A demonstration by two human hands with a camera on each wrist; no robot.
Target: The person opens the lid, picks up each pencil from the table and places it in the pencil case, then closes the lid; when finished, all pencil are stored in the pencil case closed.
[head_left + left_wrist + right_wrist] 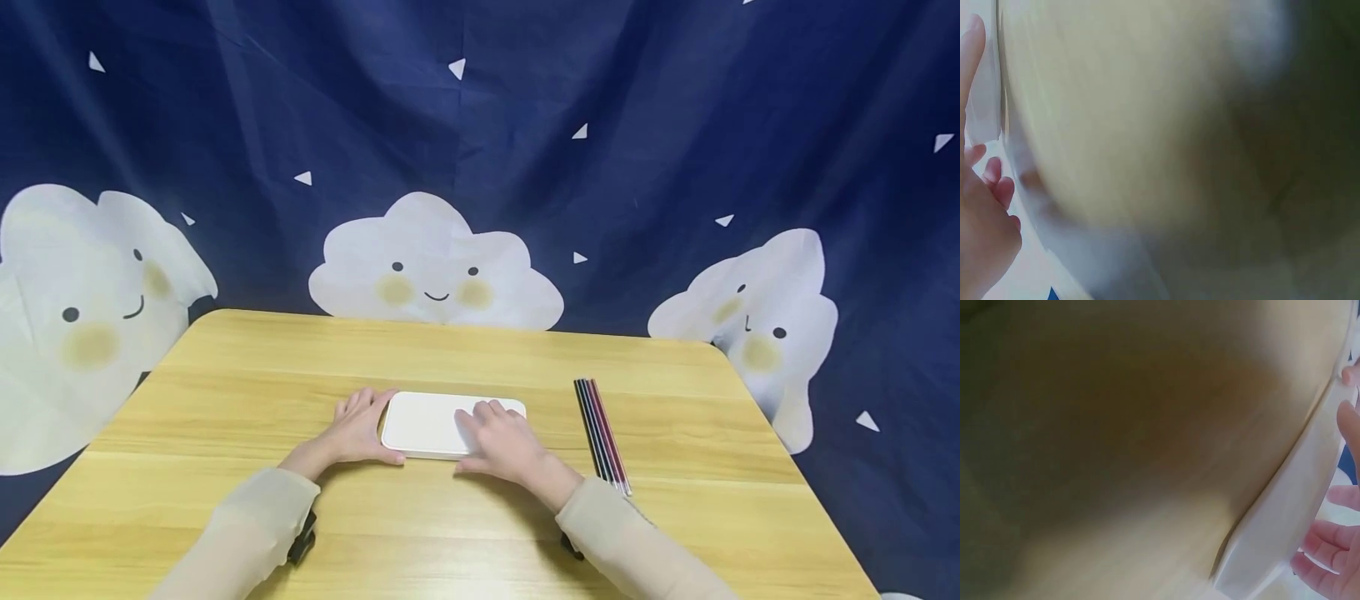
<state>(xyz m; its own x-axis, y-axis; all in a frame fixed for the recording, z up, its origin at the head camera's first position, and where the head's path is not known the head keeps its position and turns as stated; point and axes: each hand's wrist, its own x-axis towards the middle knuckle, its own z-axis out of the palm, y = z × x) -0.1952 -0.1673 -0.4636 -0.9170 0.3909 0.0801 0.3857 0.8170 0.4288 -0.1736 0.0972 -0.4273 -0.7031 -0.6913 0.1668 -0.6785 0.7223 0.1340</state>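
Note:
A white, round-cornered flat box (427,421) lies on the wooden table. At its left end, my left hand (356,429) holds it between the thumb at the front corner and a finger at the back corner, other fingers beyond. My right hand (502,442) reaches over the right part, thumb by the front side and fingers across the top near the back edge. In the left wrist view the left hand (988,231) is beside the box's pale side (984,94). The right wrist view shows the box's side (1279,519) and right fingers (1329,550) close against it.
Several dark and red pencils (600,433) lie side by side to the right of the box, close to my right forearm. Behind the wooden table (420,350) hangs a dark blue curtain (525,150) with white clouds and triangles.

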